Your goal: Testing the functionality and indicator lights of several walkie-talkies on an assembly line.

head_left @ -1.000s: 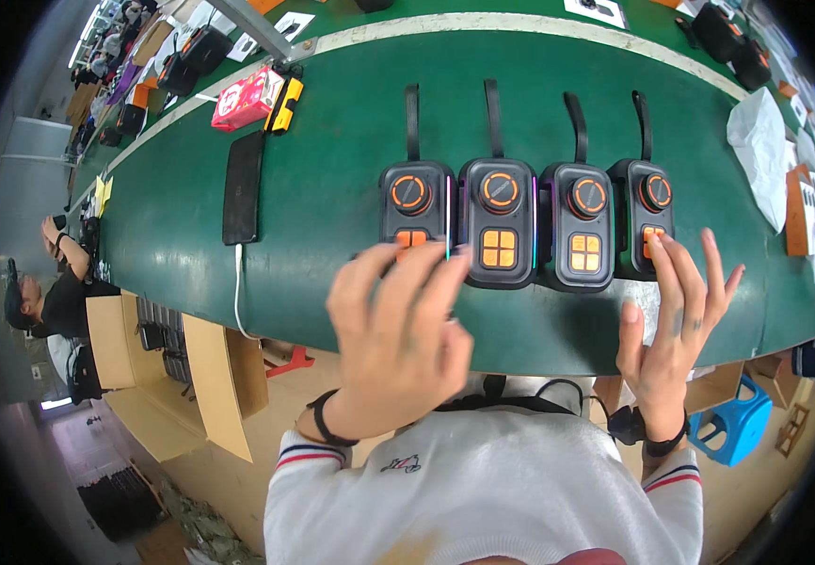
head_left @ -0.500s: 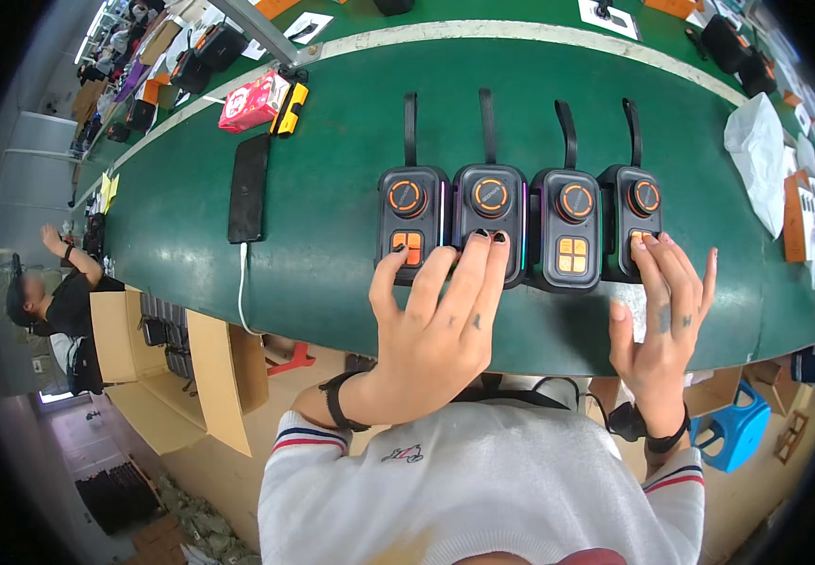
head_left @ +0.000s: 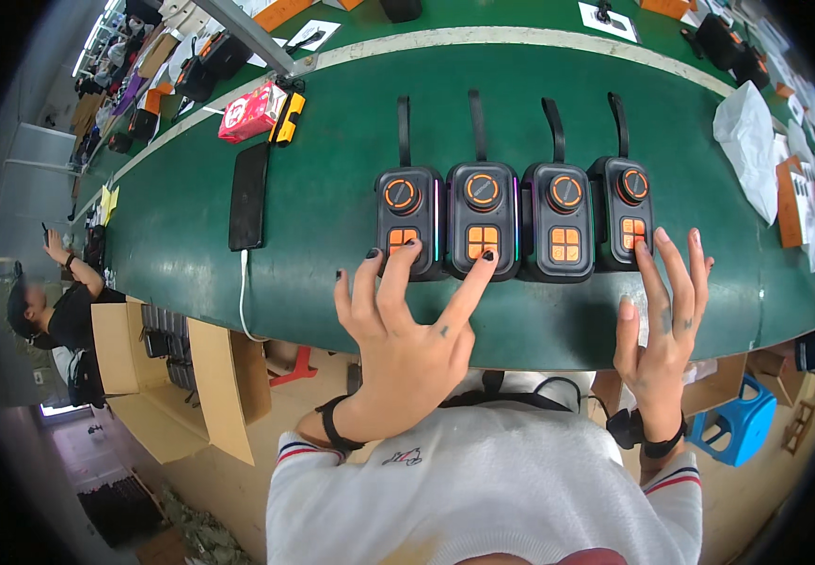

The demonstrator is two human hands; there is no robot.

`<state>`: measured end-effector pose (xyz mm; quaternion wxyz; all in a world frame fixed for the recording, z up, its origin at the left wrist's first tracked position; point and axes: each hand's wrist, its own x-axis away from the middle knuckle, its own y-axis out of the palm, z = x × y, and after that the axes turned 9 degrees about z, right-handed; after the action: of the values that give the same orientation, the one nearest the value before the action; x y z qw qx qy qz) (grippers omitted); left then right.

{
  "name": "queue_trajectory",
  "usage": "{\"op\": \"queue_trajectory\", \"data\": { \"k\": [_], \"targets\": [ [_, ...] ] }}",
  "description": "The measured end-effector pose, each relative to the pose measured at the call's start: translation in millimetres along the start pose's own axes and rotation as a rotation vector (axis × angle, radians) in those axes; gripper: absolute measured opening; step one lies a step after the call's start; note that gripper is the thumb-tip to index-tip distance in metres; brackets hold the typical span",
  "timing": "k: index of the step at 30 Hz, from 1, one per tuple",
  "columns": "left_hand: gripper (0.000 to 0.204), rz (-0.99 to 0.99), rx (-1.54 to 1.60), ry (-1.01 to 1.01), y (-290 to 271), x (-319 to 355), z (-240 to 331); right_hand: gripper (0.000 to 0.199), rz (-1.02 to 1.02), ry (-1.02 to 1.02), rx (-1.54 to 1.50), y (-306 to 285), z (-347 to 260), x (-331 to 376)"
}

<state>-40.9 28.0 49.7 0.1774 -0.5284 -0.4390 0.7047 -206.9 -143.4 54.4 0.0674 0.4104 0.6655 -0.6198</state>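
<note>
Several black portable devices that look like speakers stand in a row on the green table, each with an orange-ringed knob, a block of orange buttons and a black strap stretching away. My left hand [head_left: 406,344] is open with fingers spread; one fingertip rests at the buttons of the leftmost device [head_left: 391,221], and the index finger touches the buttons of the second device [head_left: 483,217]. The third device [head_left: 565,221] has neither hand on it. At the rightmost device [head_left: 622,212], my open right hand [head_left: 666,325] has a fingertip by the lower edge of the buttons.
A black phone-like slab [head_left: 248,198] with a white cable lies left, below a pink packet [head_left: 252,113] and a yellow-black tool [head_left: 287,120]. A white bag [head_left: 748,151] sits right. An open carton [head_left: 224,377] and a blue stool [head_left: 735,424] flank me; another person [head_left: 73,311] is far left.
My left fingers have spread apart, uncovering the second device's buttons. My right fingers have slid slightly nearer me, off the rightmost device's buttons. Lights on the devices' sides remain lit.
</note>
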Motion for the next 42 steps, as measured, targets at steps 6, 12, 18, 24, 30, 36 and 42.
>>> {"op": "queue_trajectory", "data": {
  "k": [6, 12, 18, 24, 30, 36, 42],
  "targets": [
    [0.06, -0.06, 0.08, -0.056, -5.6, 8.9, -1.8, 0.04, -0.084, -0.067, -0.008, 0.3, -7.2, 0.1],
    [0.058, -0.036, 0.101, -0.068, -4.4, 11.8, -3.0, 0.039, -0.164, -0.06, 0.116, -7.6, -31.0, -11.1],
    [0.054, -0.036, 0.081, -0.076, -6.8, 9.1, -4.5, 0.042, -0.181, -0.02, 0.119, -1.7, -41.8, -12.3],
    [0.054, -0.014, 0.06, -0.108, -4.8, 7.5, -3.6, 0.043, -0.182, -0.04, 0.218, -3.0, -48.0, -9.7],
    [0.051, -0.004, 0.032, -0.1, -6.2, 6.3, 1.3, 0.047, -0.228, -0.003, 0.148, -7.0, -46.7, -14.7],
    [0.05, 0.045, 0.031, -0.09, 2.9, 2.2, 5.8, 0.055, -0.18, 0.058, -0.018, 1.9, -43.1, -11.9],
    [0.052, 0.034, 0.042, -0.1, 4.3, 2.3, 2.9, 0.057, -0.135, 0.078, -0.067, 11.3, -41.2, -7.7]
  ]
}}
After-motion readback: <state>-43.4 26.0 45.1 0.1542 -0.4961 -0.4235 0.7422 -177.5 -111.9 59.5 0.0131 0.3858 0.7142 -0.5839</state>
